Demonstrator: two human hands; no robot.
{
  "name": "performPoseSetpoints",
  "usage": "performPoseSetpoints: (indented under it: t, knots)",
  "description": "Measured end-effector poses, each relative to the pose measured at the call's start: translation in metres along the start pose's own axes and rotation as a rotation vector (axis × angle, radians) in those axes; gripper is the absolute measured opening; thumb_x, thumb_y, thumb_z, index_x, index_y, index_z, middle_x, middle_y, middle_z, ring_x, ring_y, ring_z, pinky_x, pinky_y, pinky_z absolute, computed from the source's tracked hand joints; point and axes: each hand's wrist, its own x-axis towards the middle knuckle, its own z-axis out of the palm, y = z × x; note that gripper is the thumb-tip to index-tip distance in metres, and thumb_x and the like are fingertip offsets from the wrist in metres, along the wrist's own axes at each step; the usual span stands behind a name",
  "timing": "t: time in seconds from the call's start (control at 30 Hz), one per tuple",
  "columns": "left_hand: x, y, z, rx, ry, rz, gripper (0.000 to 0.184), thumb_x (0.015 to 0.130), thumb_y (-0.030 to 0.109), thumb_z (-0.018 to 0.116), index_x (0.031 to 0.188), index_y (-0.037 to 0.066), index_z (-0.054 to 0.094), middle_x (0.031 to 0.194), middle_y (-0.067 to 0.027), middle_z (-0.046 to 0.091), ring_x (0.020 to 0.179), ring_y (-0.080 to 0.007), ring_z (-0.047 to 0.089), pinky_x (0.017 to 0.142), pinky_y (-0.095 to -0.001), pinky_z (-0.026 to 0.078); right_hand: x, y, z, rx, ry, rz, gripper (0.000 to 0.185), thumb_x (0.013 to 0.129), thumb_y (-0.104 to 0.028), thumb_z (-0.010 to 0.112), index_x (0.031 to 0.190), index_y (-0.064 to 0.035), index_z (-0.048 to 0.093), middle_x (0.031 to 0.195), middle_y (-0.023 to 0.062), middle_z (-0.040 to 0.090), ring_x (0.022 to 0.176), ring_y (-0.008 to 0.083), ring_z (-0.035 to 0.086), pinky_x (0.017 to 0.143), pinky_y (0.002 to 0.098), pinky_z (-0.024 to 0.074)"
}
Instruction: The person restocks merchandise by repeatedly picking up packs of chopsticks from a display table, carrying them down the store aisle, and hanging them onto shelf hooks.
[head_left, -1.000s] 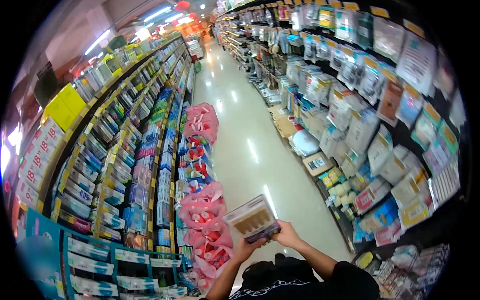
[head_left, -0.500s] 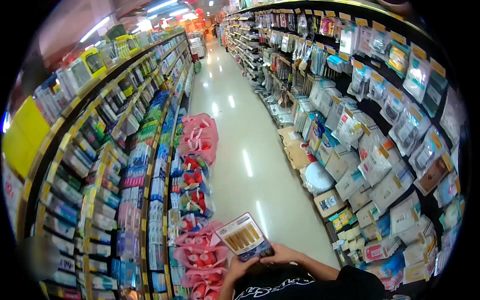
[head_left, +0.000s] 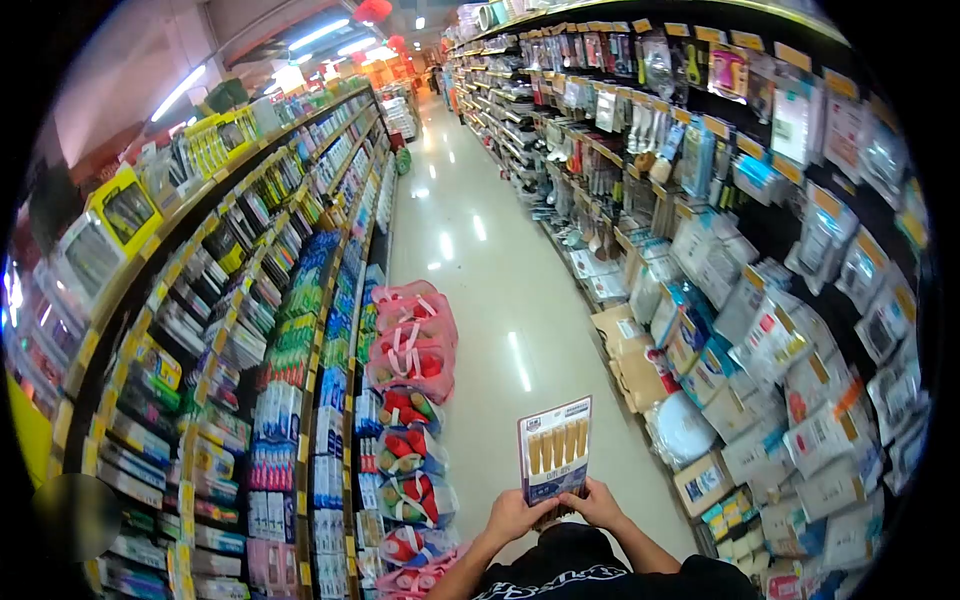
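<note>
A flat card-backed package (head_left: 555, 448) stands upright in front of my body, showing several tan, stick-like pieces above a dark blue lower part; its small print is too fine to read. My left hand (head_left: 515, 515) grips its lower left corner. At the lower right edge, my right hand (head_left: 597, 503) holds it too, with the thumb on the front. Both hands are closed on the package, and the fingers behind it are hidden.
Shelves of boxed toothbrush-like goods (head_left: 275, 410) line the left. Pink bags (head_left: 412, 335) with red items stand along their foot. To the right hang bagged kitchen goods (head_left: 765, 340). A pale shiny floor (head_left: 480, 350) runs down the aisle between.
The package has moved right and turned from a leftward tilt to nearly upright, with both hands still on it. The view has shifted, showing more of the aisle ahead.
</note>
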Motion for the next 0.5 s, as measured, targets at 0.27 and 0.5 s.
performPoseSetpoints:
  t: [0.27, 0.5]
  knots:
    - [0.147, 0.010, -0.114, -0.191, 0.322, -0.056, 0.033, 0.083, 0.029, 0.073, 0.104, 0.004, 0.070, 0.087, -0.0096, 0.072, 0.076, -0.0149, 0.068, 0.069, -0.0314, 0.053, 0.237, -0.102, -0.024, -0.139, -0.339, -0.143, 0.052, 0.085, -0.041, 0.069, 0.120, -0.0041, 0.057, 0.100, 0.0125, 0.068, 0.090, 0.0198, 0.064, 0.081, 0.0334, 0.0499]
    - [0.295, -0.001, -0.191, -0.412, 0.535, -0.013, 0.027, 0.082, 0.018, 0.074, 0.101, 0.000, 0.070, 0.091, -0.0071, 0.072, 0.079, -0.0137, 0.067, 0.072, -0.0299, 0.053, 0.409, -0.141, -0.037, -0.486, -0.231, -0.197, 0.052, 0.083, -0.047, 0.069, 0.114, -0.0058, 0.061, 0.089, 0.0187, 0.068, 0.082, 0.0302, 0.067, 0.073, 0.0379, 0.0516]
